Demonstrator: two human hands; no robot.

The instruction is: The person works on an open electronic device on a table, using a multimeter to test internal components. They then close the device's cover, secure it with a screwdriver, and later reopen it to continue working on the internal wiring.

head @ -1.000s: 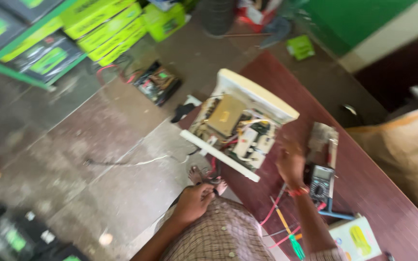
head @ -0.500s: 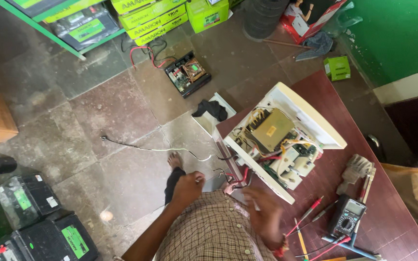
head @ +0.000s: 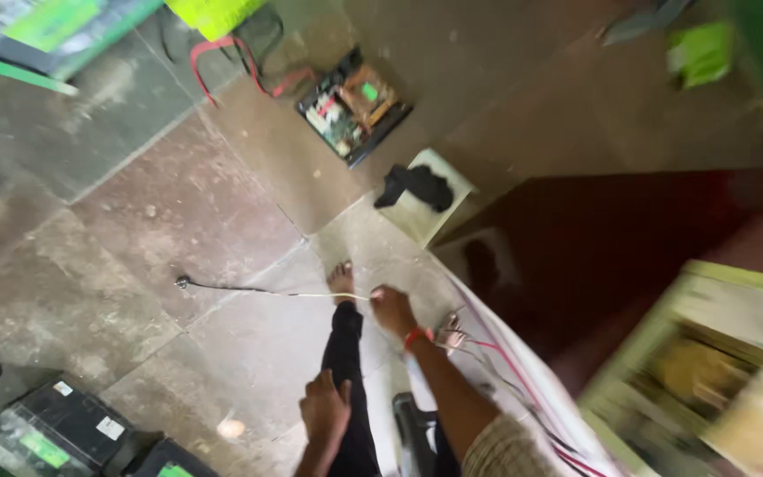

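Swung down and leftward since the earlier frame: open white appliance casing (head: 735, 371) shifted to the lower right edge, blurred; right hand (head: 393, 309) lowered from the worktop (head: 629, 238) toward the floor (head: 178, 221).

Nearest: left hand (head: 324, 408), fingers loosely curled, resting on the dark trouser leg (head: 346, 380), holding nothing. Beside it, right hand reached down just past the knee, a red band at the wrist, fingers closed narrowly at the end of a thin pale wire (head: 249, 290); grip itself too blurred to confirm. Bare foot (head: 340, 281) just beside that hand. Red and white leads (head: 505, 371) trailed from the casing over the worktop edge.

Lower left: dark batteries (head: 55, 428) on the floor.

Farther: wire stretched left across the stone tiles. Beyond, a black cloth (head: 417, 185) on a pale square plate (head: 439, 208); farthest, an exposed circuit board (head: 353, 104) with red cable (head: 240, 62).
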